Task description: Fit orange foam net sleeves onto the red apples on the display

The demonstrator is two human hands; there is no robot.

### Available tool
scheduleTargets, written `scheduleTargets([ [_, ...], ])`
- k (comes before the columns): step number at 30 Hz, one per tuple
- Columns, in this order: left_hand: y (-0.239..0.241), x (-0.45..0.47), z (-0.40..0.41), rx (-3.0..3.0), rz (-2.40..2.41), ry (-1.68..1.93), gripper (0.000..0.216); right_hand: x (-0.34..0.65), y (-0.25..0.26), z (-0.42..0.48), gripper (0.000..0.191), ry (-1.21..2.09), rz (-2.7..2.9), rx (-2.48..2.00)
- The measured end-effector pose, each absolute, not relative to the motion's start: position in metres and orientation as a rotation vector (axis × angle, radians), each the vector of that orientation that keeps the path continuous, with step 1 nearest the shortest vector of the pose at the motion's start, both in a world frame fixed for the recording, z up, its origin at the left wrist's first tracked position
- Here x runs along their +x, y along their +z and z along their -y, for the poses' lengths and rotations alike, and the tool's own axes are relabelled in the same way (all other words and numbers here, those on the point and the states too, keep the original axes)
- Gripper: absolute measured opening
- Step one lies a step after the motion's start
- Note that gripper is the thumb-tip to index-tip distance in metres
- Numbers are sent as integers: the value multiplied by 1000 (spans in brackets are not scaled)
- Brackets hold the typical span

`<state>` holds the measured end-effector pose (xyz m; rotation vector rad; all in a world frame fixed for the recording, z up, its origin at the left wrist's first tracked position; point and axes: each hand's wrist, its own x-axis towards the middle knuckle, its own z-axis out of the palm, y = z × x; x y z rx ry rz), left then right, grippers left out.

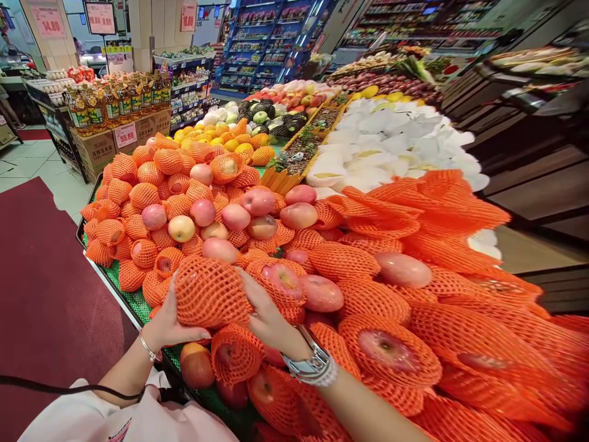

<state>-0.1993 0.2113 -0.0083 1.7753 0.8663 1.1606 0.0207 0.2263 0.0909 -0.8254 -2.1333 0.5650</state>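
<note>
I hold a netted apple (pixel 209 291) between both hands at the near edge of the fruit display's surface (pixel 133 301). My left hand (pixel 168 319) cups its left side, fingers curled beneath it; my right hand (pixel 267 316) presses its right side, fingers spread on the orange foam net. Bare pink apples (pixel 257 202) lie heaped just behind, among more netted ones.

Apple in orange foam net sleeve (pixel 209 291): fully wrapped, raised above front of fruit pile, clasped on both sides.
</note>
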Motion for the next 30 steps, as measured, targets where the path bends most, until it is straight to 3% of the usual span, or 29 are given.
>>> scheduleTargets([
  [5, -6, -192, -209, 1626, -942, 1187, 111, 34, 66, -224, 59, 514, 2151, -964],
  [9, -14, -185, -206, 1405, -1108, 1283, 116, 36, 71, -223, 63, 526, 2217, -1018],
  [13, -5, -195, -216, 1325, -1269, 1615, 110, 30, 105, -223, 46, 510, 2179, -953],
  [18, 55, -262, -286, 1236, -1593, 1854, 91, 39, 138, -222, 30, 578, 2215, -1049],
  [23, 90, -340, -384, 1400, -1639, 1508, 76, 50, 140, -219, 32, 700, 2366, -1150],
  [30, 77, -376, -434, 1526, -1587, 1028, 90, 64, 127, -220, 31, 697, 2402, -1291],
])
